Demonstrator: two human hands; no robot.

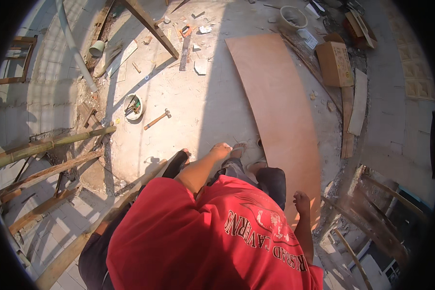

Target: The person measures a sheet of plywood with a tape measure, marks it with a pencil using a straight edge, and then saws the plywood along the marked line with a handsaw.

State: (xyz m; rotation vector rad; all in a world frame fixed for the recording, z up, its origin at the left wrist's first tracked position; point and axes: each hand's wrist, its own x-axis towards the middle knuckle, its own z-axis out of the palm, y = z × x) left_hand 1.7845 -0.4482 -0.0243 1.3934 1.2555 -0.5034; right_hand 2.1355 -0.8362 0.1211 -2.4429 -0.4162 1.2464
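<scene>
A large plywood sheet lies flat on the concrete floor, running from the upper centre of the frame down to the lower right. Over its lower end, at lower right, hangs the person's right hand, fingers curled in loosely and holding nothing, just above the sheet's edge; whether it touches the wood cannot be told. The left hand, at centre frame, is also loosely curled and empty, held out over the knees, just left of the sheet and above a sandalled foot. A red shirt fills the bottom of the frame. To the left of centre a hammer with a wooden handle lies on the floor, near a white bowl holding small tools. Further left, a bamboo pole and rough timber rails cross the edge of the slab. At upper left a white pipe slants down past a small pale cup, and a dark wooden beam runs diagonally across scattered offcuts. At the top, a white bucket stands well apart from the hands. At upper right, a cardboard box sits beside the sheet's far edge, with a pale board just below it in the frame.
</scene>
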